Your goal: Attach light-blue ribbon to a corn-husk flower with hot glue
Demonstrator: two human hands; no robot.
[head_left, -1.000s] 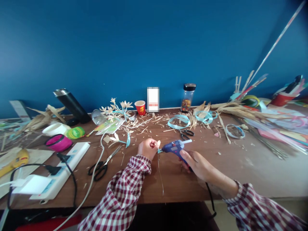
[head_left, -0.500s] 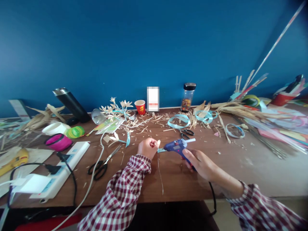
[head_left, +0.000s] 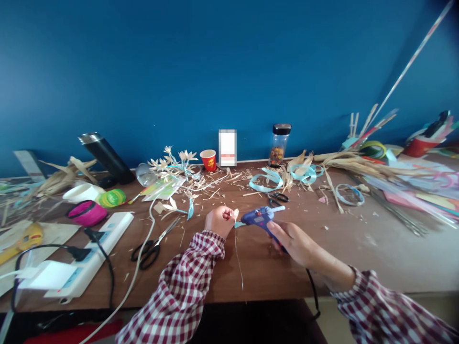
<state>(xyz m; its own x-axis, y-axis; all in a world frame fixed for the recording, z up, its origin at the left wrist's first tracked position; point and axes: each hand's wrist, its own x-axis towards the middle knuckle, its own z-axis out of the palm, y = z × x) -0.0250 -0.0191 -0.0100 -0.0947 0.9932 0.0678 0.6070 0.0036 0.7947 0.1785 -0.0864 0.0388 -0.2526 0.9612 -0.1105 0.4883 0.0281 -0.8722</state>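
Near the middle of the worktop, with the wall as twelve o'clock, the left hand has its fingers curled into a tight pinch around a small pale flower. Most of the grip is hidden. A thin wire trails from below that pinch towards six o'clock, and a short end of blue ribbon pokes out at about four.

At three o'clock from the flower, the right hand is wrapped around a glue gun, fingers closed on its handle. Its nozzle faces nine and sits right at the ribbon; whether they touch, I cannot tell.

The likeliest trouble is a burn: the nozzle is so close to the left fingers that, if hot, a small slip could bring it onto skin. Too hard a squeeze could flood the ribbon or drop glue on the worktop. A loosened pinch might let the flower twist, since the wire hangs free.

The gun's black cord drops over the edge near four o'clock; a snag there could jerk the nozzle. Between eight and nine, a white cable crosses the scissors, so a tug might drag them. Loose scraps near eleven could stick to stray glue.
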